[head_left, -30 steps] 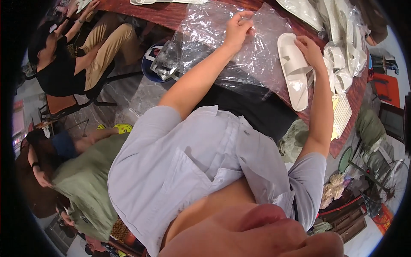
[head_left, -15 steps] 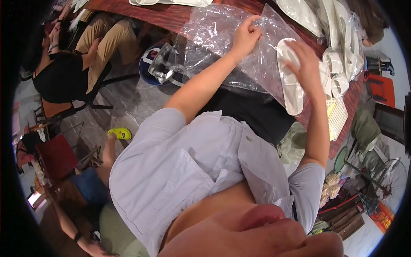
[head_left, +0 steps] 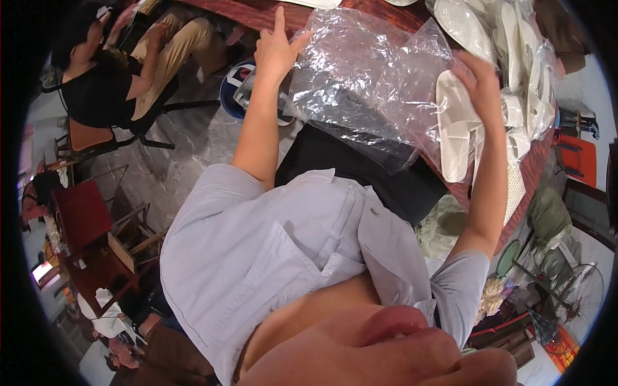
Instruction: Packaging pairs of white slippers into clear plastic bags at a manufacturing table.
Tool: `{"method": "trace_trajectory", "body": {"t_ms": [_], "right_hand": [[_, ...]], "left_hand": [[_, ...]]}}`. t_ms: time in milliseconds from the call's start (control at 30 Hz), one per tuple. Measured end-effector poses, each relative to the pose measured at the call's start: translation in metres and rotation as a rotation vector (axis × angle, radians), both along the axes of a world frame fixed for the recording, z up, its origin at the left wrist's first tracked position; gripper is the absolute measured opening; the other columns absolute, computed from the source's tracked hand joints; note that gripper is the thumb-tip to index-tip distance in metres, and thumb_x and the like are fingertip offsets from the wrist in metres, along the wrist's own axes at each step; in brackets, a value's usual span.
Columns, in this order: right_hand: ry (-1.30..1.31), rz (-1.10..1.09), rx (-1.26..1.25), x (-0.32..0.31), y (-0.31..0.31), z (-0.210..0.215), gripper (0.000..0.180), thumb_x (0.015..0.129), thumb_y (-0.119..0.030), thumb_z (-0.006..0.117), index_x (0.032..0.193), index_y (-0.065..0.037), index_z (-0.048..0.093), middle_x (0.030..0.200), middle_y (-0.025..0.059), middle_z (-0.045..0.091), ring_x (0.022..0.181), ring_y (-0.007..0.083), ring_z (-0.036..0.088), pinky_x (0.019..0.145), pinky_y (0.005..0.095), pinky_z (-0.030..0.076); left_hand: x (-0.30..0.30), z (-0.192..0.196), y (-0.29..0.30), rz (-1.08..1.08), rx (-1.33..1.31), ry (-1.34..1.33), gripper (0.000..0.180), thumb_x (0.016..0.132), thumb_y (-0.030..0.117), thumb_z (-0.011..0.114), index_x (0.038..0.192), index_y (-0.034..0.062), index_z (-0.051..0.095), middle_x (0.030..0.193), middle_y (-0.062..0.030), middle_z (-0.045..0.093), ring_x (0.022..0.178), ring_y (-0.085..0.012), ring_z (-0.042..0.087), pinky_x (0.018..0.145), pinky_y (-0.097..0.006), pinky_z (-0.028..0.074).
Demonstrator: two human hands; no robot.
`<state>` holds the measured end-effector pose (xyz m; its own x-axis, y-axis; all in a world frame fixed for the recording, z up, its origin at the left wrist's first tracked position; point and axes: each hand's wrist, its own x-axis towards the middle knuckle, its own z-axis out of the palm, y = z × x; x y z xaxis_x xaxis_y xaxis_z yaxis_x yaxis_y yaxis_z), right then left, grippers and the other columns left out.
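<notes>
A clear plastic bag (head_left: 367, 71) lies crumpled and shiny across the near side of the table. Beyond its left edge is my left hand (head_left: 275, 53), forefinger stretched out and thumb apart, holding nothing. At the bag's right side a white slipper (head_left: 456, 128) with a wide strap lies sole down. My right hand (head_left: 481, 80) bends over the slipper's far end, its fingers closed along the edge there; part of the grip is hidden by the hand itself. More white slippers (head_left: 515, 71), some in clear wrapping, are heaped just right of this hand.
The dark red wooden table (head_left: 235, 13) runs along the top. A pale woven piece (head_left: 515, 196) lies at its right edge. A blue bin (head_left: 233, 96) stands on the floor at left, near a seated person (head_left: 103, 87). A fan (head_left: 582, 293) stands at lower right.
My left hand has swung left, off the plastic bag to beyond its left edge. My right hand has shifted toward the slipper's far end, its fingers now bent. The view has turned slightly.
</notes>
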<state>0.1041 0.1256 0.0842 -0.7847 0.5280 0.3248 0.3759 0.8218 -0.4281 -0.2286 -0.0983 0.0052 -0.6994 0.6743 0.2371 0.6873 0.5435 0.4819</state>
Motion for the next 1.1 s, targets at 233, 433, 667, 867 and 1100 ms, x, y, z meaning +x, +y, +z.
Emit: {"method": "trace_trajectory", "body": {"t_ms": [233, 433, 667, 867, 1100], "right_hand": [[-0.106, -0.108, -0.446, -0.028, 0.097, -0.062, 0.048, 0.084, -0.028, 0.074, 0.119, 0.005, 0.064, 0.112, 0.0195, 0.067, 0.101, 0.0267, 0.065, 0.089, 0.0341, 0.049], [0.132, -0.134, -0.758, -0.034, 0.105, -0.035, 0.021, 0.087, -0.023, 0.072, 0.093, -0.003, 0.067, 0.084, -0.0009, 0.060, 0.076, 0.0088, 0.053, 0.072, 0.0273, 0.043], [0.378, 0.058, -0.568, -0.069, 0.084, -0.001, 0.023, 0.089, -0.026, 0.070, 0.092, -0.003, 0.064, 0.080, -0.0022, 0.059, 0.077, 0.0078, 0.052, 0.077, 0.0248, 0.041], [0.219, -0.102, -0.244, -0.085, 0.069, -0.070, 0.026, 0.079, -0.022, 0.071, 0.086, 0.002, 0.064, 0.073, 0.0108, 0.064, 0.068, 0.0196, 0.058, 0.067, 0.0351, 0.047], [-0.093, -0.335, 0.040, -0.115, 0.028, -0.090, 0.021, 0.084, -0.024, 0.069, 0.093, -0.007, 0.060, 0.090, 0.0116, 0.068, 0.088, 0.0352, 0.066, 0.072, 0.0483, 0.049]], "left_hand": [[0.010, -0.012, 0.027, -0.201, 0.122, -0.371, 0.091, 0.079, 0.036, 0.079, 0.150, 0.0067, 0.031, 0.132, -0.0257, 0.055, 0.108, -0.0294, 0.061, 0.085, -0.039, 0.051], [0.016, -0.030, 0.069, -0.620, 0.401, -0.504, 0.083, 0.080, 0.002, 0.072, 0.151, 0.0101, 0.031, 0.144, -0.0158, 0.047, 0.123, -0.0183, 0.051, 0.091, -0.029, 0.049], [0.034, -0.033, 0.126, -0.761, 0.452, -0.703, 0.058, 0.082, -0.001, 0.063, 0.138, 0.0122, 0.055, 0.121, -0.0076, 0.066, 0.096, -0.0116, 0.062, 0.085, -0.031, 0.051], [0.057, -0.040, 0.135, -0.745, 0.333, -0.947, 0.030, 0.094, 0.029, 0.061, 0.104, 0.0038, 0.073, 0.103, -0.0107, 0.072, 0.102, -0.0197, 0.063, 0.088, -0.034, 0.050], [0.059, 0.006, 0.120, -0.631, -0.094, -1.030, 0.090, 0.085, 0.078, 0.042, 0.106, -0.0054, 0.068, 0.125, -0.0254, 0.059, 0.115, -0.0369, 0.058, 0.086, -0.050, 0.050]]}}
